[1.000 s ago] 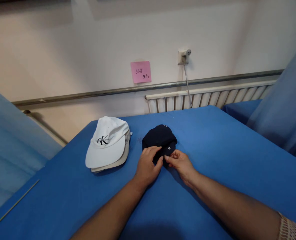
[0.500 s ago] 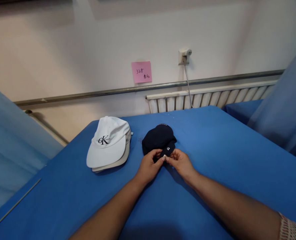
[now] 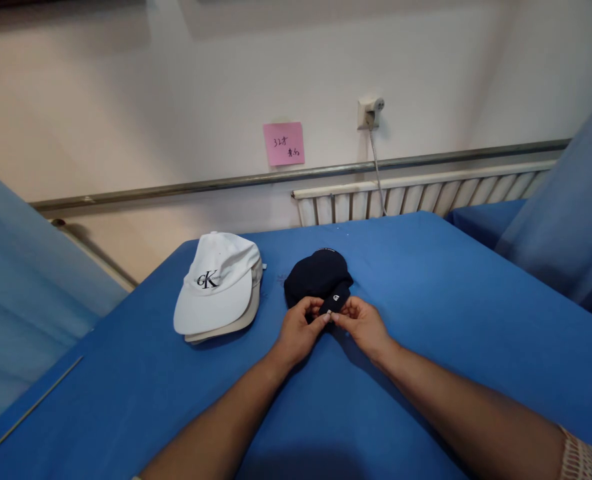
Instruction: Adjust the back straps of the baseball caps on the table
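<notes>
A black cap (image 3: 313, 277) lies on the blue table, with its back strap (image 3: 335, 299) turned toward me. The strap carries a small white logo and a little pale metal buckle (image 3: 329, 313). My left hand (image 3: 299, 331) pinches the strap end from the left, thumb at the buckle. From the right, my right hand (image 3: 365, 325) pinches the same end, its thumb and finger meeting the left ones. To the left sits a white cap (image 3: 221, 283) with black letters on its front, stacked over a beige cap (image 3: 246, 318).
The blue-covered table (image 3: 426, 320) reaches back to a white radiator (image 3: 416, 197) and a metal rail (image 3: 196, 189). A thin stick (image 3: 41, 400) lies at the table's left edge. Blue curtains (image 3: 21, 293) hang on both sides. A pink note (image 3: 284, 144) is on the wall.
</notes>
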The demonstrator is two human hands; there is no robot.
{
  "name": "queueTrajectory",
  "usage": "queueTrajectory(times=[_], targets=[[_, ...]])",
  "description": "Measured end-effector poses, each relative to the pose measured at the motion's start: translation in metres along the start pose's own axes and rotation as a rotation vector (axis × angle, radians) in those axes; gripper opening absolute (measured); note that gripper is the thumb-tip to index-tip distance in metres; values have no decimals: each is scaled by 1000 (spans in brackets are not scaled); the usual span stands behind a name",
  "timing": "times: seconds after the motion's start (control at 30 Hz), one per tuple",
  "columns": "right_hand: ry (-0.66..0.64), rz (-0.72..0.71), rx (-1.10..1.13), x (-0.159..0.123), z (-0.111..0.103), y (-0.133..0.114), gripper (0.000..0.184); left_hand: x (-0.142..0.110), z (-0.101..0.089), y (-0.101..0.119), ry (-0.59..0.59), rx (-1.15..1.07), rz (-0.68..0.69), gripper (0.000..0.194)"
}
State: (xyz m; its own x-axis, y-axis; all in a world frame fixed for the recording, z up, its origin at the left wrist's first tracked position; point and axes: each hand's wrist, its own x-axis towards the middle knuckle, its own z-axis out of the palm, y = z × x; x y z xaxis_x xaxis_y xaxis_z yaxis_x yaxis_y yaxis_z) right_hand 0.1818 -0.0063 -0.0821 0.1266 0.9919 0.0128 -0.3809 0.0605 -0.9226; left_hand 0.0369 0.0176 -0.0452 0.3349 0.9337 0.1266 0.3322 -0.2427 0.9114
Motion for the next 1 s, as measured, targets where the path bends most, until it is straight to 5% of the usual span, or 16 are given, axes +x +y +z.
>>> queueTrajectory(times=[1.0], targets=[[-11,85,-116,-2,-5,-8,48,5,-2,-12,-73,-212,-119,26]])
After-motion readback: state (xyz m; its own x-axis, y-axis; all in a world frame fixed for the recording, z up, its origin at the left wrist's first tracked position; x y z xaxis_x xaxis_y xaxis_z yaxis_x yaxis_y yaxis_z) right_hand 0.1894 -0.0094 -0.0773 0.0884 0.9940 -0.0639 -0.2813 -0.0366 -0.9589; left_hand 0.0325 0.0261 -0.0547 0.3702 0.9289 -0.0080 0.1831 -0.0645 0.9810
